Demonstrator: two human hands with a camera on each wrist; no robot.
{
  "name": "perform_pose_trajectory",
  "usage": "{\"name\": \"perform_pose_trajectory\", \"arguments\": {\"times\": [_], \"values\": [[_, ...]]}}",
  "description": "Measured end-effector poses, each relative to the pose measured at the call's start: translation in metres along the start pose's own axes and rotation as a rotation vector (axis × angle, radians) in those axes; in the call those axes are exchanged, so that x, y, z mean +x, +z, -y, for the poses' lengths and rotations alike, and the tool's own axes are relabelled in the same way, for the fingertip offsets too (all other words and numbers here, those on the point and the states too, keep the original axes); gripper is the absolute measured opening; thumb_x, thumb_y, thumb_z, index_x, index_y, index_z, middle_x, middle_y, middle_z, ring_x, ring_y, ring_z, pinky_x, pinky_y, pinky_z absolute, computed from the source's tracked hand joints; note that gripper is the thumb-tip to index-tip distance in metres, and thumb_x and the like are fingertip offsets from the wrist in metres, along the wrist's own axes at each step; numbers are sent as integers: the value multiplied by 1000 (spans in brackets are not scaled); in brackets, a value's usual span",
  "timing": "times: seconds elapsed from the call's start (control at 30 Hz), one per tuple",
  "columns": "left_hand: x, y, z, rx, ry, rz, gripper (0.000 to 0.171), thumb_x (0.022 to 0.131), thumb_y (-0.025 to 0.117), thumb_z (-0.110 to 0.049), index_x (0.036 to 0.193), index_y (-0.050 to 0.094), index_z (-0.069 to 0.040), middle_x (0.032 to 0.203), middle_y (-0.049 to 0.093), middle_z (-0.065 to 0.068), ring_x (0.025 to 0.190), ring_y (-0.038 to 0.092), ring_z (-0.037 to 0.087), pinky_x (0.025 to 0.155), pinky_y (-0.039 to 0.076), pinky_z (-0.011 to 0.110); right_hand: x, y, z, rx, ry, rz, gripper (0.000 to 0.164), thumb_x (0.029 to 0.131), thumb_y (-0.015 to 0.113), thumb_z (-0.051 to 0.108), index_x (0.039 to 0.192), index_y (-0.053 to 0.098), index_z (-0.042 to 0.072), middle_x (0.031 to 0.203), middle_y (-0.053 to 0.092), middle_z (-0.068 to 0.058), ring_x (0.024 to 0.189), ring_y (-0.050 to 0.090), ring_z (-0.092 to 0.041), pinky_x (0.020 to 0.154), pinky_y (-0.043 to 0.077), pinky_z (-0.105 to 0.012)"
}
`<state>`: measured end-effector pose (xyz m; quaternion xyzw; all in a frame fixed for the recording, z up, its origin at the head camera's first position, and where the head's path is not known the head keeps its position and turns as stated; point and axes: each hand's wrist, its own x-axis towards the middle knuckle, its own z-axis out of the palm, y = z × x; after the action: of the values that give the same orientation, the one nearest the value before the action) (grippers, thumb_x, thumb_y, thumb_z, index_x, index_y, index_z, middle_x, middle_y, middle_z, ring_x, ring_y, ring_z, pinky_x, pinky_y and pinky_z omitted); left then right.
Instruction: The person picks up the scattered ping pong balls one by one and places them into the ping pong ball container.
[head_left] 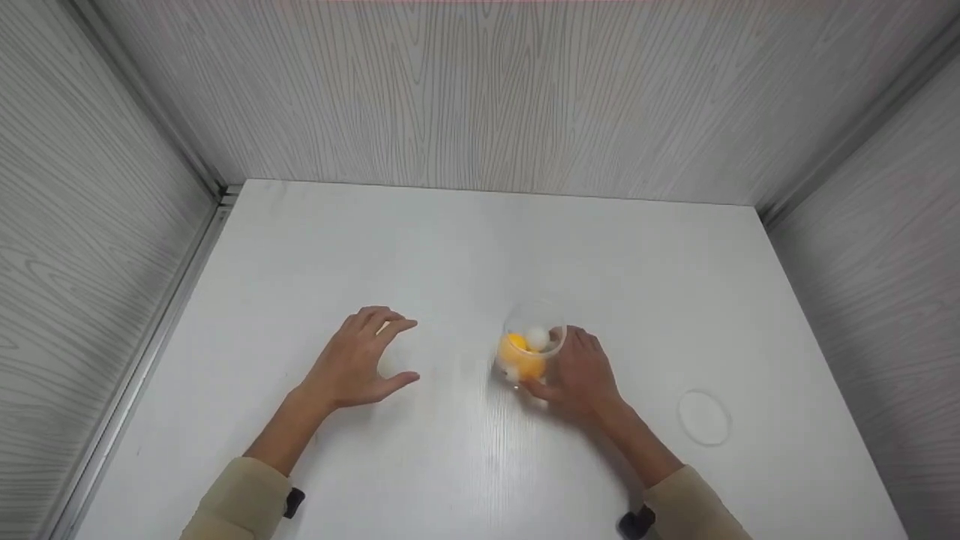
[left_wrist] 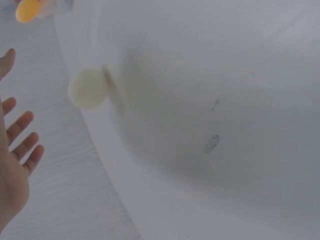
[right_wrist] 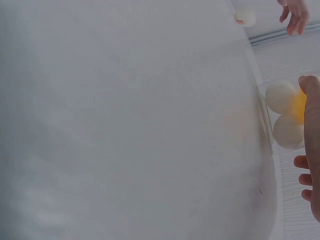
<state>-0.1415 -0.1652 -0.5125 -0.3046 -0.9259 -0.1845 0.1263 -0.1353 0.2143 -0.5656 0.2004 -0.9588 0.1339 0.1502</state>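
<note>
A clear round plastic jar (head_left: 556, 347) with orange balls (head_left: 531, 367) and white balls (right_wrist: 288, 131) inside is held by my right hand (head_left: 581, 371), whose thumb and fingers curve round its side. Through the open top a white ball (head_left: 537, 337) shows. My left hand (head_left: 351, 365) stands to the left of the jar, its thumb and fingers spread apart. A loose white ball (left_wrist: 88, 88) rests on the table by that hand; in the head view it lies within the spread of thumb and fingers, and no finger visibly grips it.
On the white table (head_left: 465, 255), to the right of my right forearm, lies a thin pale ring (head_left: 709, 445), perhaps the outline of a clear lid. Wood-grain panels (head_left: 495, 97) enclose the back and both sides of the table.
</note>
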Motion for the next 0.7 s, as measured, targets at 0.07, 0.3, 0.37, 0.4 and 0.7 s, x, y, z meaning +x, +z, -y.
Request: {"name": "perform_pose_trajectory", "arguments": {"times": [0.07,0.3,0.37,0.4,0.7], "values": [[-2,0,2,3,-14,10,67,83,85,-45,140,64,-16,132,67,6,130,58,30,110,52,53,0,0,0,-3,-3,-5,81,78,74,65,119,60,-3,107,65,-17,100,63,-35,95,56,-51],[-11,4,10,35,-30,34,67,84,83,-47,140,64,-16,136,67,7,135,56,33,115,46,58,1,-1,0,1,-4,-2,79,79,73,64,117,61,-3,105,66,-17,99,63,-34,96,56,-51],[-12,5,11,30,-39,42,67,84,82,-47,140,64,-16,137,67,7,136,56,33,116,46,57,1,-1,0,1,0,5,79,79,73,64,117,61,-3,105,66,-17,100,63,-34,97,56,-52],[-13,6,12,24,-46,47,66,85,82,-47,140,64,-16,137,67,7,136,56,33,116,46,57,1,-1,1,-2,1,8,78,80,73,64,117,61,-3,106,66,-17,101,63,-34,97,56,-51],[-21,12,15,19,-80,78,65,86,82,-46,141,63,-16,138,66,7,136,56,31,116,48,54,0,-1,0,11,-7,-7,77,79,73,62,118,61,-3,106,67,-16,102,64,-34,96,56,-51]]}}
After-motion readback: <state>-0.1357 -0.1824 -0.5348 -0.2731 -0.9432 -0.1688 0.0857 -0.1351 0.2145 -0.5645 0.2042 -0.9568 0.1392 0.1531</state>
